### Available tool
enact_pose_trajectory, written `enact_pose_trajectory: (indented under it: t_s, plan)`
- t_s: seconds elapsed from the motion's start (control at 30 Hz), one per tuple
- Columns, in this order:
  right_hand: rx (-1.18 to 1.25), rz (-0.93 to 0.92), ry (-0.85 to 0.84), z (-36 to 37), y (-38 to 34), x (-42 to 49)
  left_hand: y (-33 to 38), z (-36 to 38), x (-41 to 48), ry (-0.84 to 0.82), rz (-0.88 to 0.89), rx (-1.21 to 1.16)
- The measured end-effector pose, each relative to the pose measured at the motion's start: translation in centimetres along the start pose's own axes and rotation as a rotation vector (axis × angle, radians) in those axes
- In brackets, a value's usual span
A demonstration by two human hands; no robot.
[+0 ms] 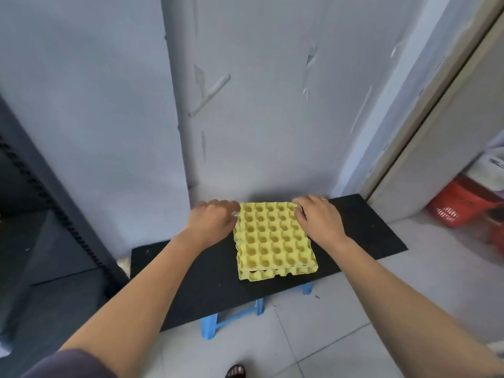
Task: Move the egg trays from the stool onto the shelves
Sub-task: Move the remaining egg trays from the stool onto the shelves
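Toward far edge of stool, left hand, right hand gripping egg trays by far corners only; risk of sag, slip.

Yellow egg trays, cups empty, are stacked flat and slightly offset on a black board laid over a blue stool; dark shelves are seen left.
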State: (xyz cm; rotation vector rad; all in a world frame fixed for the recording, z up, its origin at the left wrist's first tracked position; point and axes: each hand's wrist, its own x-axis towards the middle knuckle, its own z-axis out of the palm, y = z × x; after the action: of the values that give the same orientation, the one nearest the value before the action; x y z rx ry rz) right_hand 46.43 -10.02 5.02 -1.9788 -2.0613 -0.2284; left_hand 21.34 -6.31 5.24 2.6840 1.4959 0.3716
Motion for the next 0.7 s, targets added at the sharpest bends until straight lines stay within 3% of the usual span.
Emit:
enact_pose_trajectory:
  t_s: [0.27,0.5,0.63,0.7]
  plan:
    - [0.047,0.162,-0.278,9.3,6.5,3.8,-1.7,10.3,9.4,-0.200,-0.053,-0.069]
    - [0.179,0.443,-0.620,20.0,11.7,4.1,-2.9,22.0,12.1,-0.488,-0.185,-0.092]
    - [0.236,0.571,-0.644,27.0,14.3,3.8,-3.2,29.5,12.6,-0.520,-0.338,-0.120]
    - [0.288,0.689,-0.634,29.7,15.2,3.8,-3.1,32.7,12.7,-0.522,-0.516,-0.232]
